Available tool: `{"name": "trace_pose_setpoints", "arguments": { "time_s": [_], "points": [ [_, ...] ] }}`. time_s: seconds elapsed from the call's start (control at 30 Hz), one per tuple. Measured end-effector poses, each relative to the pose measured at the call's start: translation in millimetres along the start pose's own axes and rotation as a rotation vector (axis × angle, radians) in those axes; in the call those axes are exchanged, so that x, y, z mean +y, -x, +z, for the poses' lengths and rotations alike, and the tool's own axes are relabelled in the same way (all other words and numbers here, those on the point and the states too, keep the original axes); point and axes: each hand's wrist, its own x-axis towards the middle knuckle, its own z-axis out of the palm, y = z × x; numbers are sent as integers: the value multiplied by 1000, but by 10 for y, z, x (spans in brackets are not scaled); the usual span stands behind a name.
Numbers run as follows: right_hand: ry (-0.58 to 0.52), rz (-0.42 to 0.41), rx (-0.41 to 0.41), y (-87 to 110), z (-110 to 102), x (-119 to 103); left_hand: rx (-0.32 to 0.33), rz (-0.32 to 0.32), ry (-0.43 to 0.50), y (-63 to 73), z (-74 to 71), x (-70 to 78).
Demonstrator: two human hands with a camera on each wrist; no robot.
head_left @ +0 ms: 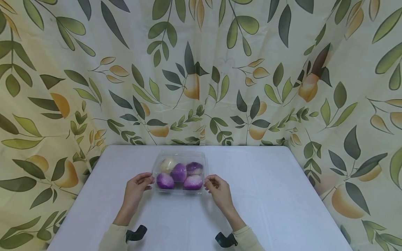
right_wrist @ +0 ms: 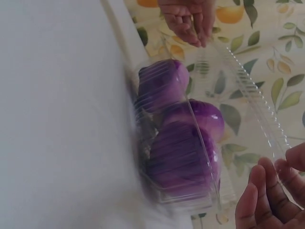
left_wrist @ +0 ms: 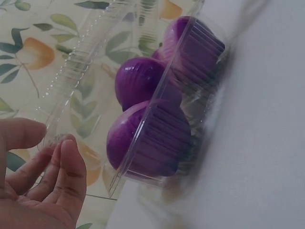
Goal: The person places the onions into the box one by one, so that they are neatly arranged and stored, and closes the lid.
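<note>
A clear plastic clamshell box [head_left: 179, 191] stands on the table with several round onions inside. Most are purple, like the front purple onion [head_left: 193, 182]; a pale onion [head_left: 167, 164] lies at the back left. The box's ridged lid [left_wrist: 71, 90] is tilted up from the base, leaving a gap at the front. My left hand [head_left: 138, 188] pinches the lid's left front corner between thumb and fingers. At the right front corner, my right hand [head_left: 219, 191] pinches the lid edge [right_wrist: 257, 105] likewise. Neither hand touches the onions.
A white cloth covers the table [head_left: 267, 195]. Behind and beside it hangs a curtain [head_left: 220, 69] printed with leaves and fruit. Black straps with camera mounts [head_left: 136, 233] sit on both wrists over light sleeves.
</note>
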Motion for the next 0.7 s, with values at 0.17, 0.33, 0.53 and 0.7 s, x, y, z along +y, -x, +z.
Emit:
{"name": "trace_pose_setpoints", "arguments": {
  "time_s": [0.17, 0.33, 0.53, 0.7],
  "points": [
    [-1, 32, 12, 4, 14, 23, 0, 5, -5, 6, 11, -31],
    [4, 69, 1, 53, 24, -60, 20, -14, -34, 3, 22, -55],
    [28, 95, -13, 82, 26, -91, 36, -32, -52, -1, 26, -70],
    [11, 100, -1, 57, 52, 108, 51, -40, -126, 31, 15, -113]
  ]
}}
